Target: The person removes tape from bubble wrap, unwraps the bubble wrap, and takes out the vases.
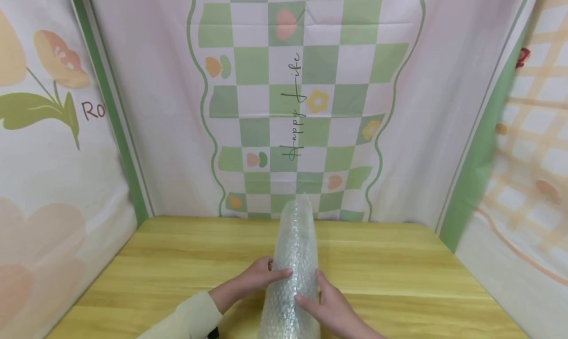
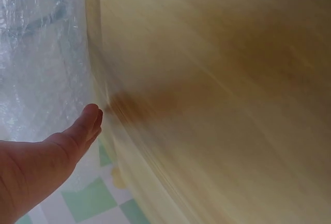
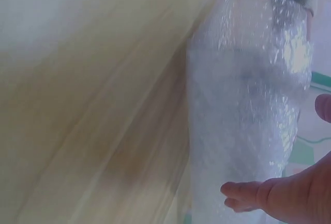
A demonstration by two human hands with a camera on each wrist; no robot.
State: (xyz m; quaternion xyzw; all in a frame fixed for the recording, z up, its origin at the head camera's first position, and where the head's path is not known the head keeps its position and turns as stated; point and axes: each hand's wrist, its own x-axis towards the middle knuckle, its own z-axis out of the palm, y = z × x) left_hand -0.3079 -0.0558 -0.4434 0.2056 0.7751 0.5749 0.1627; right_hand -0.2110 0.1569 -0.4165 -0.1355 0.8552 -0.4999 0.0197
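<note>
A long roll of clear bubble wrap (image 1: 296,240) stands out over the table in the head view, its narrower far end overlapping the checked cloth. My left hand (image 1: 259,275) grips its left side, thumb laid across the front and the other fingers mostly hidden by the wrap. Lower on the right side, my right hand (image 1: 332,304) holds the roll with its thumb on the front and fingers along the edge. In the right wrist view the see-through bubble wrap (image 3: 243,110) runs down past the fingertips (image 3: 240,189). The left wrist view catches only part of the left hand (image 2: 57,157) beside it.
A wood-grain table (image 1: 186,245) lies beneath the hands. Behind it hangs a green and white checked cloth (image 1: 253,65) with lettering. Printed cloths close in the left side (image 1: 44,171) and the right side (image 1: 528,191).
</note>
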